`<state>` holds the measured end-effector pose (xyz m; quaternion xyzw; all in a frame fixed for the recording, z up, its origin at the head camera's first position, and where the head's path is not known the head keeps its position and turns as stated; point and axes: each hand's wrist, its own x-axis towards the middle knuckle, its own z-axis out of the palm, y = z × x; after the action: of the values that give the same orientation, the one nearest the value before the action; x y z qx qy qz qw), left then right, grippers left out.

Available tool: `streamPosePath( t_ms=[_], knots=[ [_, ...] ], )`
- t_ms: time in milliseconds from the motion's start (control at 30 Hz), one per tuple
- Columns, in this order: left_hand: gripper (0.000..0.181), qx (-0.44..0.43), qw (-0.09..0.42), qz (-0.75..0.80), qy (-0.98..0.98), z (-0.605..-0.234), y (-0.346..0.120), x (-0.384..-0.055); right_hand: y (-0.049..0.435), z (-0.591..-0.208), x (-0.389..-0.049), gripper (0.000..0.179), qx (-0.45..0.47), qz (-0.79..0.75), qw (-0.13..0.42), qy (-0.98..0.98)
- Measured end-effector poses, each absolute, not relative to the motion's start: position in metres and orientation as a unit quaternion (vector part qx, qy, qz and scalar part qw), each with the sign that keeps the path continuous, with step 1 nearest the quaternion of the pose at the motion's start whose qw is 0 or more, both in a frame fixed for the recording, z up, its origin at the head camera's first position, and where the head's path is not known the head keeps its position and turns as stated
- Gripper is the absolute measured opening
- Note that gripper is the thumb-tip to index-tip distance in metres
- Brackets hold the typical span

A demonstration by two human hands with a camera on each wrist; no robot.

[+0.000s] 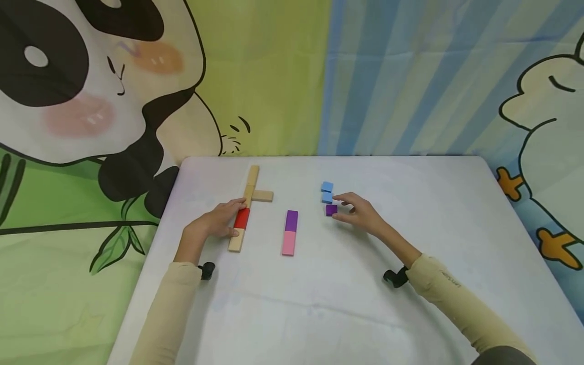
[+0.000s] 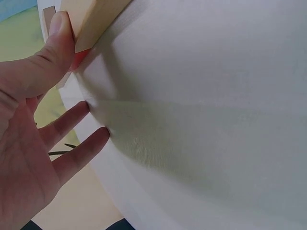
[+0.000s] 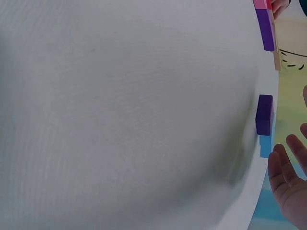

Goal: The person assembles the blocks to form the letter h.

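Near the left of the table in the head view, my left hand (image 1: 214, 220) lies along a row of blocks. Its thumb touches the near wooden block (image 1: 235, 242) and its index finger reaches a wooden block beyond the red block (image 1: 242, 219). In the left wrist view the other fingers (image 2: 72, 160) spread apart, straight. My right hand (image 1: 363, 216) hovers beside a purple block (image 1: 330, 210), thumb tip right at its edge and index fingertip close to the nearer blue block (image 1: 326, 198). Its fingers are loosely bent around nothing. Another blue block (image 1: 327, 187) stands just beyond.
A second purple block (image 1: 291, 221) lies end to end with a pink block (image 1: 289, 244) between the hands. One wooden block (image 1: 263, 196) sticks out sideways from the row, which ends in another wooden block (image 1: 253, 175). The white table (image 1: 319, 319) meets a cartoon-printed backdrop (image 1: 274, 76).
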<state>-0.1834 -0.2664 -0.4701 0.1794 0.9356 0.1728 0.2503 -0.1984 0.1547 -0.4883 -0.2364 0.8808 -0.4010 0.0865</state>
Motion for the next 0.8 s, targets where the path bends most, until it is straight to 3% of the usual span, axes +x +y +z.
streamPosePath(
  t_ms=[800],
  knots=[
    [0.08, 0.169, 0.254, 0.183, 0.935, -0.47, -0.267, -0.182, 0.141, -0.497, -0.197, 0.055, -0.228, -0.366, 0.104, 0.896]
  ],
)
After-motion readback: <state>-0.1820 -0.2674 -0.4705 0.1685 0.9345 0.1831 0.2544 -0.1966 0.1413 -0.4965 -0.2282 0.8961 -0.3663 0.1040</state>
